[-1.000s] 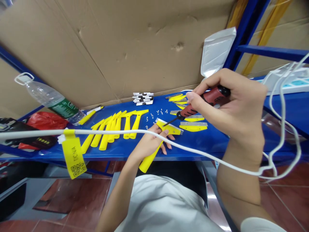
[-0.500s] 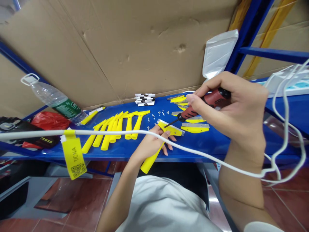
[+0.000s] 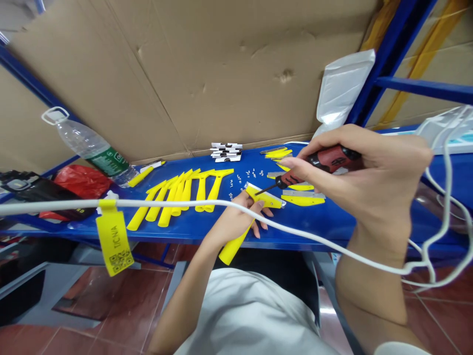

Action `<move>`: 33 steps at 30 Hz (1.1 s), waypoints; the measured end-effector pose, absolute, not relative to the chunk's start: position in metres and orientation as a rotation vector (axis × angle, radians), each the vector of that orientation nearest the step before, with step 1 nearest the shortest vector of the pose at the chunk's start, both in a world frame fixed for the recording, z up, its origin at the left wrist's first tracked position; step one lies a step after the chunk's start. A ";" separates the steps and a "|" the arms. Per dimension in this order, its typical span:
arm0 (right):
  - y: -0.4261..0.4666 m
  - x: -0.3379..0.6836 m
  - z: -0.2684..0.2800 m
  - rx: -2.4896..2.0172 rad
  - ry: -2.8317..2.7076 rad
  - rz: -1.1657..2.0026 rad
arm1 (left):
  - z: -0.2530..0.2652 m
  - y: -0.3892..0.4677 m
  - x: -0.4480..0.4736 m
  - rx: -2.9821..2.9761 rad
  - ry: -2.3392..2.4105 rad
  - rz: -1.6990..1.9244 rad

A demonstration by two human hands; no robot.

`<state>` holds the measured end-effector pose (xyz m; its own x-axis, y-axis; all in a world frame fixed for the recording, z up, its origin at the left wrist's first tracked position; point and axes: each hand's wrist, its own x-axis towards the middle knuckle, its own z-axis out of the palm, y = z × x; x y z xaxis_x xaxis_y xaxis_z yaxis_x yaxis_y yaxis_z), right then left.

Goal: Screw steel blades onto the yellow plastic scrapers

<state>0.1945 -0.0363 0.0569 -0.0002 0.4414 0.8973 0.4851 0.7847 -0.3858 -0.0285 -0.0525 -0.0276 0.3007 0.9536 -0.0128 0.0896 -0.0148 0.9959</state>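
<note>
My left hand [image 3: 238, 217] is closed around a yellow scraper [image 3: 232, 248], with its handle slanting down past the front edge of the blue table [image 3: 321, 222]. A metal blade strip shows along the scraper's head. In my right hand [image 3: 380, 167] is a red and black screwdriver [image 3: 328, 160], its thin shaft slanting down left so that the tip meets the scraper head by my left fingers. Just right of the head lie several yellow plates with blades [image 3: 303, 198]. Yellow scraper handles [image 3: 218, 190] lie in a row to the left, and small screws [image 3: 239, 178] are scattered between.
A white cable [image 3: 173, 202] with a yellow tag [image 3: 114, 241] crosses in front of the table. A plastic bottle [image 3: 92, 148], a red bag [image 3: 81, 183] and a black bag stand left. White-and-black packets [image 3: 226, 152] lie at the back against cardboard [image 3: 221, 74].
The whole view has shifted slightly, so things appear a little further right. Both hands keep their holds, and the screwdriver tip stays on the scraper head.
</note>
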 end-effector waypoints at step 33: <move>-0.021 0.202 0.056 -0.548 -1.749 0.066 | -0.027 -0.054 -0.032 1.404 1.039 0.917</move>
